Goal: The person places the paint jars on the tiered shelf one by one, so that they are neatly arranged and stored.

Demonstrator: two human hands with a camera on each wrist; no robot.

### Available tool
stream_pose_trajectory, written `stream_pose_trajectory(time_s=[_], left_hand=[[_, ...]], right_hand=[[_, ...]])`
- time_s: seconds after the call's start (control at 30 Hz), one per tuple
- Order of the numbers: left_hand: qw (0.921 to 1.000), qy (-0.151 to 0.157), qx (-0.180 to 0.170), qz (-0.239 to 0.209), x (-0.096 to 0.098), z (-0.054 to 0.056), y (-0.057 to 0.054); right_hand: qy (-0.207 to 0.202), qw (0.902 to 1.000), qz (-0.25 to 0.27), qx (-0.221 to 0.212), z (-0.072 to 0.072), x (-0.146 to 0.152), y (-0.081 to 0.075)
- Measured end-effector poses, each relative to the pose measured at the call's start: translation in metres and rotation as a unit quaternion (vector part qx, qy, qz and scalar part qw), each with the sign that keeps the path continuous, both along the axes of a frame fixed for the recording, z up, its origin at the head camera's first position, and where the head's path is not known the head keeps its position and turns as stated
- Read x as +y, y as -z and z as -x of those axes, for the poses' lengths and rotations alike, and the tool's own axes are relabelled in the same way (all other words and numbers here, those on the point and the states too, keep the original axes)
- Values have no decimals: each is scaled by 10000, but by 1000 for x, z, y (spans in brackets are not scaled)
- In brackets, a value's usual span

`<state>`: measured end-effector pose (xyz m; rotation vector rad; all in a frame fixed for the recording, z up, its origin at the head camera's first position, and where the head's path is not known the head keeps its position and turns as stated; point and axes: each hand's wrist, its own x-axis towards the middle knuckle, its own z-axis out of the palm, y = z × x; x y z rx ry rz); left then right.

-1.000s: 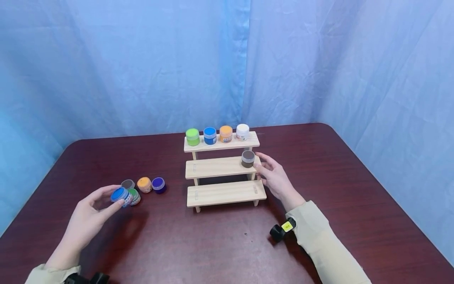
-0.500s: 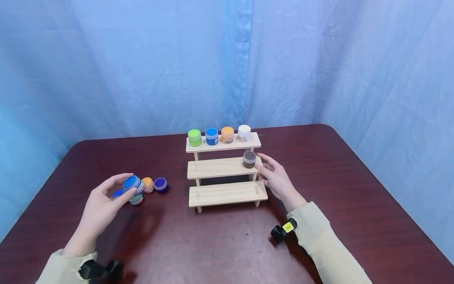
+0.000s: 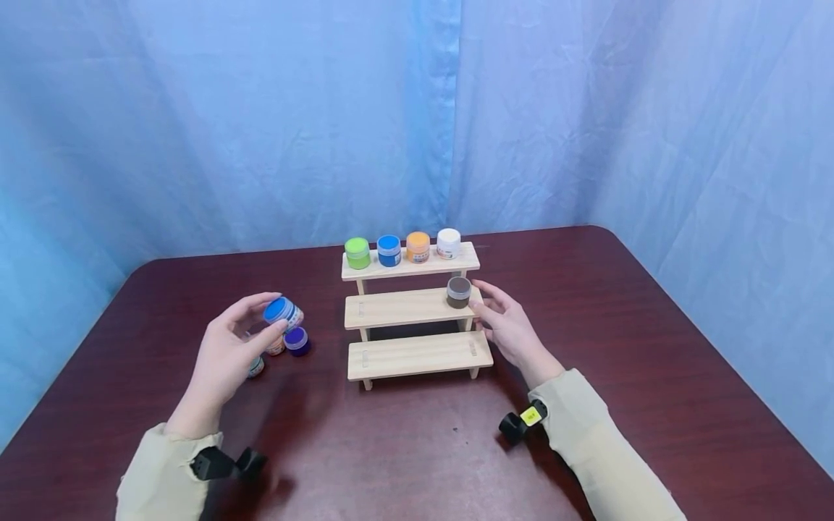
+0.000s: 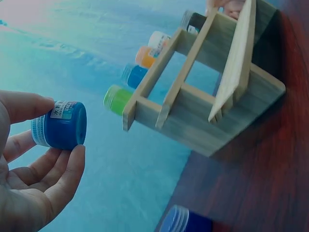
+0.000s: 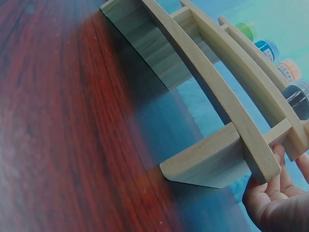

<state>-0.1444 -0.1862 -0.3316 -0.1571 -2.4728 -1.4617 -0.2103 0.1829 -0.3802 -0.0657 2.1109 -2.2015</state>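
My left hand (image 3: 228, 344) pinches a small blue paint jar (image 3: 281, 311) between thumb and fingers, held up in the air left of the stand. In the left wrist view this jar (image 4: 63, 124) is tipped on its side, a printed label showing. My right hand (image 3: 508, 329) grips the right end of the three-tier wooden stand (image 3: 404, 310) at its middle step. By those fingertips, a dark brown paint jar (image 3: 458, 293) stands on that step. In the right wrist view the right hand's fingers (image 5: 277, 193) curl about the stand's end.
Green (image 3: 357, 253), blue (image 3: 389, 251), orange (image 3: 418, 247) and white (image 3: 448, 244) jars line the top step. On the table, a dark blue jar (image 3: 297, 341) and others sit below the left hand, partly hidden by it. Curtains hang behind the table (image 3: 417, 449).
My left hand has carried the blue paint jar right and away from me, over the other jars toward the stand. My right hand has stayed at the stand's end.
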Motion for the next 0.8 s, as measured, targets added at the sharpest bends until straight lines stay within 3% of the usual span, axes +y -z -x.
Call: stream_pose_trajectory(time_s=[0.3, 0.8], left_hand=[[9988, 227, 98, -413, 18, 10, -7], [9962, 492, 88, -712, 50, 28, -15]], right_hand=[[77, 9988, -259, -407, 2, -1, -3], [69, 9987, -240, -439, 6, -1, 0]])
